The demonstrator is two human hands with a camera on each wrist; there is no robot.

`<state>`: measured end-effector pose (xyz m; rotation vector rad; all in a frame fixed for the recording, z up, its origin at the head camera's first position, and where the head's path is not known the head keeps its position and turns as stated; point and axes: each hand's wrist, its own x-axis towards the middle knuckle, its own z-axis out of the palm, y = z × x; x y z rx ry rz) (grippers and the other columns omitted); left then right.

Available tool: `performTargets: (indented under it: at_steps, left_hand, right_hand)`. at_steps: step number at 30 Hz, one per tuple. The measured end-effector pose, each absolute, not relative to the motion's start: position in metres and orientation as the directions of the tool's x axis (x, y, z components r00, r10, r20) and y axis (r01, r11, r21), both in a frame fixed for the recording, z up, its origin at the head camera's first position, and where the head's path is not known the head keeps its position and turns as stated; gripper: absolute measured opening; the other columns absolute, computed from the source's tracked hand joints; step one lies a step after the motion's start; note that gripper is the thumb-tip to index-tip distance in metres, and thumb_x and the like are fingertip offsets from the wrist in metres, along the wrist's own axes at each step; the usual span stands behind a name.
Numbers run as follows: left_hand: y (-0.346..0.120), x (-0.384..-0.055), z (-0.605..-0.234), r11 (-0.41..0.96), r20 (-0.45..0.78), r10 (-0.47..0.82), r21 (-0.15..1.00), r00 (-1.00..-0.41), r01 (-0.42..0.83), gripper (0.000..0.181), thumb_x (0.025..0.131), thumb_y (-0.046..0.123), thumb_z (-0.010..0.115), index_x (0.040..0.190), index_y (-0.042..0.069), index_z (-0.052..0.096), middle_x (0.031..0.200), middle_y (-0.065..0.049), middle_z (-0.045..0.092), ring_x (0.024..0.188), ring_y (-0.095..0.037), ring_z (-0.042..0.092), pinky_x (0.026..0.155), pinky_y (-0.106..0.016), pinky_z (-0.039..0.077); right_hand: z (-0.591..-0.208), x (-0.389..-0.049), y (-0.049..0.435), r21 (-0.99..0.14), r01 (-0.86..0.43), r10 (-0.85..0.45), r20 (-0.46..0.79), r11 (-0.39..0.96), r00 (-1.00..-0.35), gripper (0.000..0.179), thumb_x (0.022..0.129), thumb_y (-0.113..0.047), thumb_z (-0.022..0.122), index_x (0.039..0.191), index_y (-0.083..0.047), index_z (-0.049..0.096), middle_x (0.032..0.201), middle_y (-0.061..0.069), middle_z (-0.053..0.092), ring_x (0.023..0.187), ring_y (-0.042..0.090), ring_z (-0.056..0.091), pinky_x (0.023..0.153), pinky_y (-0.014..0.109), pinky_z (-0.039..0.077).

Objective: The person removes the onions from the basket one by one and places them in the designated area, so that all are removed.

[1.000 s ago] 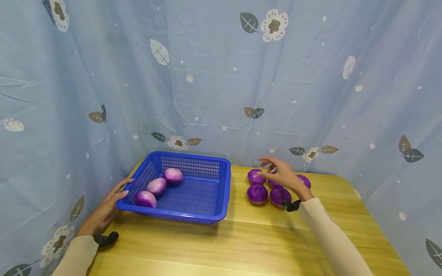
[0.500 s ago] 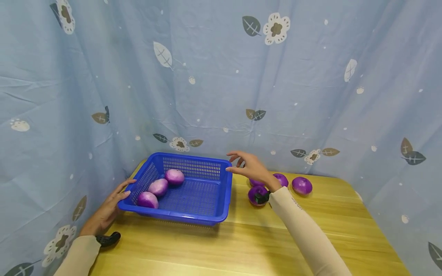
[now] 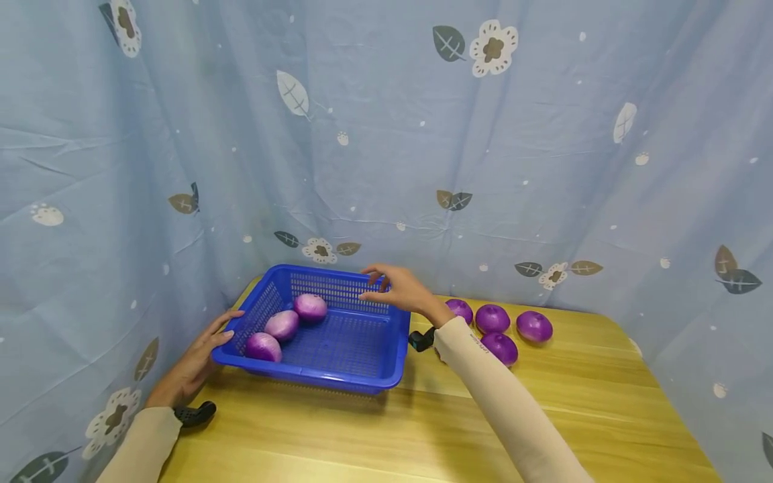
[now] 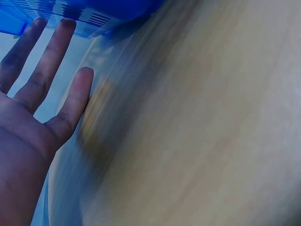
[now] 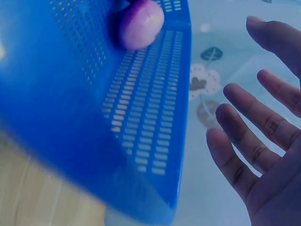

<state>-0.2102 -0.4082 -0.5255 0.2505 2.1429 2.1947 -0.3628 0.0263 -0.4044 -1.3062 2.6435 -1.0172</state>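
A blue plastic basket [image 3: 338,386] with slotted walls stands on the table at the left of centre. Three purple onions lie in a slanting row along its left side: a back one [image 3: 311,308], a middle one [image 3: 282,325] and a front one [image 3: 263,347]. My left hand [image 3: 196,355] rests against the basket's left rim, its fingers extended in the left wrist view. Over the basket's back right corner hovers my right hand [image 3: 401,288], holding nothing. Its fingers [image 5: 244,108] are spread apart in the right wrist view, beside the slotted wall.
Several more purple onions sit on the wooden table [image 3: 580,396] right of the basket, among them one at the far right [image 3: 534,327] and one nearer the front [image 3: 500,348]. My right sleeve [image 3: 495,396] partly covers this group. A blue patterned curtain [image 3: 386,161] closes off the back and sides.
My right hand has moved left from above the loose onions to the basket's back right corner, with nothing in it. The left hand stays at the left rim. The view has shifted slightly.
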Motion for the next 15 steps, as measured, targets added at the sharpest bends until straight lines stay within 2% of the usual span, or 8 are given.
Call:
performTargets:
  at_steps: [7,15]
  left_hand:
    - [-0.409,-0.215,-0.523,-0.027,0.081,0.168,0.997,-0.982,0.078,0.049,0.112,0.023,0.039,0.161,0.025,0.031,0.145,0.002,0.039,0.12,-0.008,0.06,0.095,-0.029,0.053]
    - [-0.407,-0.21,-0.525,-0.006,0.057,0.152,0.998,-0.987,0.057,0.049,0.112,0.025,0.039,0.16,0.027,0.032,0.142,0.003,0.041,0.117,-0.01,0.062,0.094,-0.029,0.053]
  right_hand:
    - [-0.409,-0.369,-0.001,-0.612,-0.684,-0.73,0.24,0.397,-0.639,0.051,0.093,-0.038,0.077,0.138,-0.019,0.061,0.118,0.011,0.071,0.095,0.018,0.066,0.081,0.034,0.054]
    - [-0.422,-0.369,-0.031,-0.646,-0.646,-0.742,0.179,0.406,-0.646,0.051,0.094,-0.034,0.077,0.138,-0.016,0.061,0.12,0.013,0.07,0.101,0.02,0.067,0.088,0.033,0.054]
